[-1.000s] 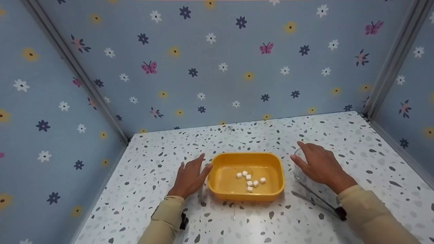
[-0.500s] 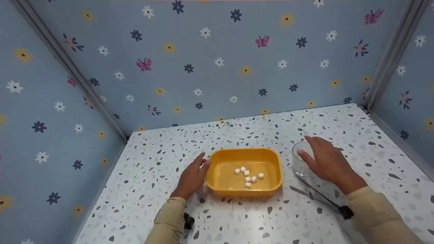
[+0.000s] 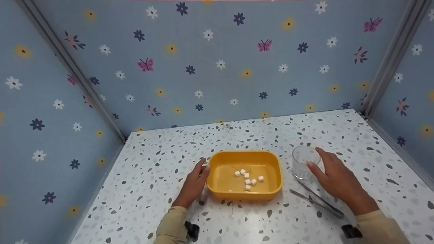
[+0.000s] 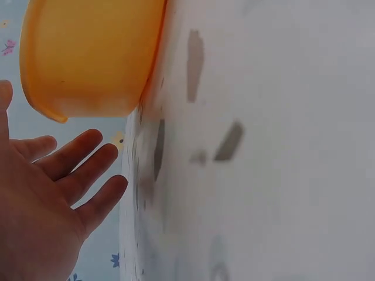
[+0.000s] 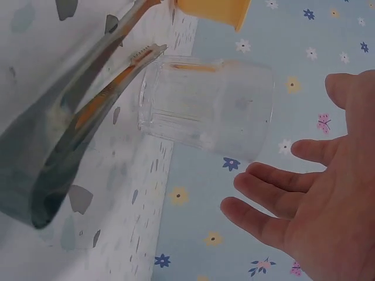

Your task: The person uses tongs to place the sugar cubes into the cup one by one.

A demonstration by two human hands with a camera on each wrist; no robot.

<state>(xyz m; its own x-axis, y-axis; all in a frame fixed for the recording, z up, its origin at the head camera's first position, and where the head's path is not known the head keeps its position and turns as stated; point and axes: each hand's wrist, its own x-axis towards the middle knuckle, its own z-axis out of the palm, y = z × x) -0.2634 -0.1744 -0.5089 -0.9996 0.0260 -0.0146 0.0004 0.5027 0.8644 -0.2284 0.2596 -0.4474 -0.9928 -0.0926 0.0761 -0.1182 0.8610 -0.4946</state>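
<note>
Speckled tabletop (image 3: 159,145) seats the yellow tray (image 3: 244,196) lower centre and glass (image 3: 300,166) lower right, presumably so our relaxed, empty left hand (image 3: 193,185) and right hand (image 3: 340,178) reach both.

Head view: the bottom edge cuts off the left sleeve (image 3: 171,225) and right sleeve (image 3: 381,227); a dark object (image 3: 193,231) beside the left one is too unclear for us to identify. We cannot make out every finger of the left hand (image 3: 192,188). A pale speck (image 3: 230,190) inside the yellow tray (image 3: 244,196) is too small to name. Left wrist view: the tray runs past the top edge, its wall hides the white cubes (image 3: 248,182) from us, and the tabletop (image 4: 287,175) blurs. Right wrist view: the tongs (image 5: 45,190) blur near their bend, cropped at left; we see the right hand (image 5: 328,205) cropped at right, contact with the glass (image 5: 205,105) uncertain.
</note>
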